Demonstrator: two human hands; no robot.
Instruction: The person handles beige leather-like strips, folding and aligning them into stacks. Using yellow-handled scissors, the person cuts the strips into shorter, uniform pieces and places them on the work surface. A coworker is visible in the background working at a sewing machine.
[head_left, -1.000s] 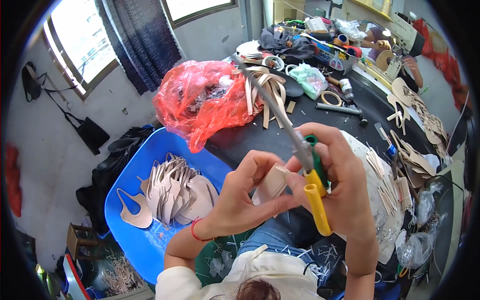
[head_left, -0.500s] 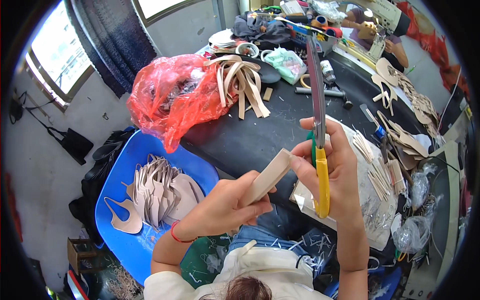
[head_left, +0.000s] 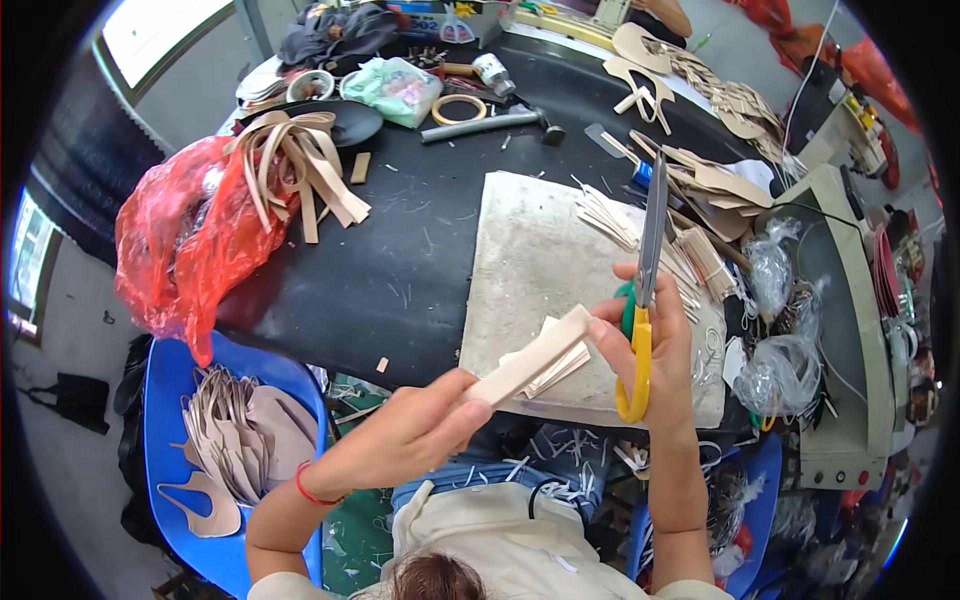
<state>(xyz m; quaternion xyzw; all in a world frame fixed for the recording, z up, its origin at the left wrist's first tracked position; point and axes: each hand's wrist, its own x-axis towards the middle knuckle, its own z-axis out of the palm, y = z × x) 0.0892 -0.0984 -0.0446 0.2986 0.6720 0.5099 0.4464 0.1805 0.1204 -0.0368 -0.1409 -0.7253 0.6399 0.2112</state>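
My left hand (head_left: pixel 405 435) is closed around one end of a flat stack of beige strips (head_left: pixel 530 357), which slants up to the right. My right hand (head_left: pixel 670 372) carries scissors (head_left: pixel 652 235) with yellow and green handles, their long blades pointing up and closed together. Its thumb and fingertips also touch the far end of the stack. Just beneath, more loose beige strips (head_left: pixel 560 378) lie on a pale, stained board (head_left: pixel 515 240). Several thin strips (head_left: pixel 607 220) rest in a bunch toward the board's upper right.
A blue tub (head_left: pixel 165 440) of beige cut pieces (head_left: pixel 225 430) stands lower left. On the black table (head_left: pixel 410 240) are a red plastic bag (head_left: pixel 175 240) with long strips, a hammer (head_left: pixel 490 125) and a tape roll (head_left: pixel 459 109). Clear plastic bags (head_left: pixel 775 375) crowd the right.
My view has swung right, so the tub and red bag sit farther left and more of the board shows. Both hands keep their holds on the strips and scissors.
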